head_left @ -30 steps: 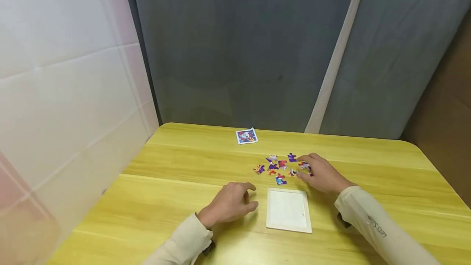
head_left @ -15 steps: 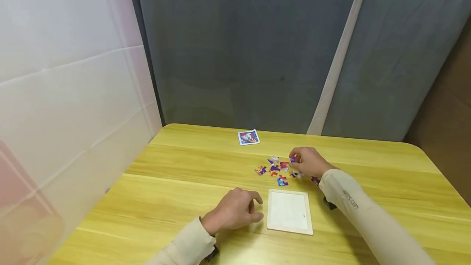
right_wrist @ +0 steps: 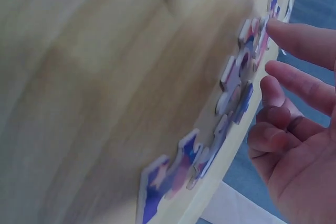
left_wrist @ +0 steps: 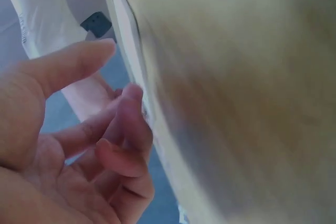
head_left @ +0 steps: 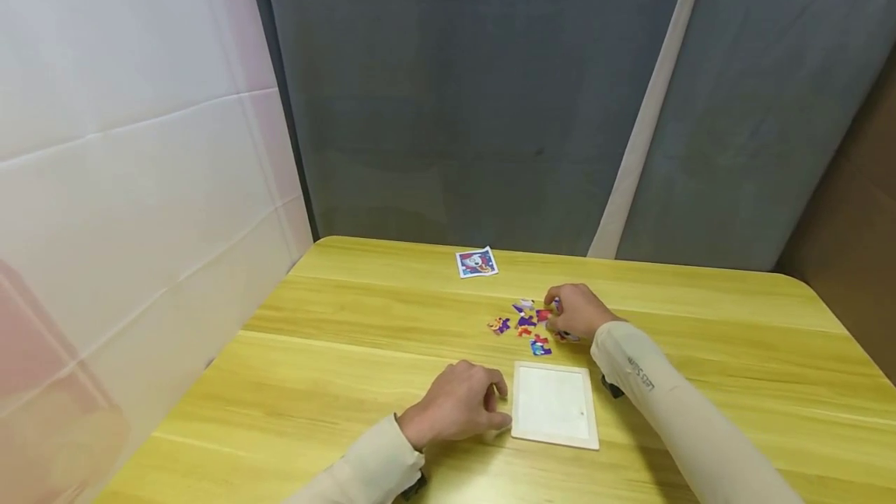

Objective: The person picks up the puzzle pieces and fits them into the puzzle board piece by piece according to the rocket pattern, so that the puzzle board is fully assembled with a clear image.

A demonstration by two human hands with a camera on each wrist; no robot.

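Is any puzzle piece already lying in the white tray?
No, the white tray shows a bare surface, and the puzzle pieces lie loose on the table beyond it.

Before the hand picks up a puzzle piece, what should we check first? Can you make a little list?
1. Right hand over the loose puzzle pieces: ok, its fingers reach among them.
2. A piece already pinched: cannot tell, the fingers look relaxed in the right wrist view.
3. Puzzle tray bare of pieces: ok.
4. Left hand steadying the tray: ok, its fingertips are at the tray's left edge.
5. Picture card in sight to copy: ok, it lies at the table's far side.
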